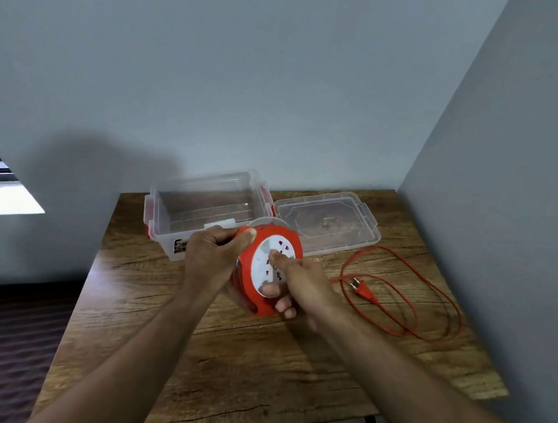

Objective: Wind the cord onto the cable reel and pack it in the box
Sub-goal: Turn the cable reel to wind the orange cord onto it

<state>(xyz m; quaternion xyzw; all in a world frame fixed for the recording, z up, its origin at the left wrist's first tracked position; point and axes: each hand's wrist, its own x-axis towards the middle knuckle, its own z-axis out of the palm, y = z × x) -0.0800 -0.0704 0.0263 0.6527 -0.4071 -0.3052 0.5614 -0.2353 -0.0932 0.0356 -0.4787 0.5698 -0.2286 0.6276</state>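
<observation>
Cable reel (266, 268), red-rimmed with a white socket face, is held up above the wooden bench (254, 364), tilted so its face turns toward the camera. The left hand (212, 256) is closed around the reel's upper left rim, thumb pressed on the red edge and fingers wrapped behind. The right hand (297, 284) lies across the white face: its forefinger tip presses near the middle of the face, and the other fingers curl under the lower right rim, so it too has a hold on the reel. Dark red turns of cord show through the reel's side, below the left hand.

The rest of the cord (410, 294) lies loose on the bench to the right of the reel, in broad red loops that reach almost to the bench's right edge by the grey wall. Its plug (361, 287) rests inside the loops, prongs pointing up and to the left.

Behind the reel stands the clear plastic box (202, 210) with red clasps at its ends, open, with nothing seen inside it. Its near right corner is hidden behind the reel. The clear lid (326, 221) lies flat on the bench just beside the box, to its right, near the back wall. Both forearms come in from the lower edge.
</observation>
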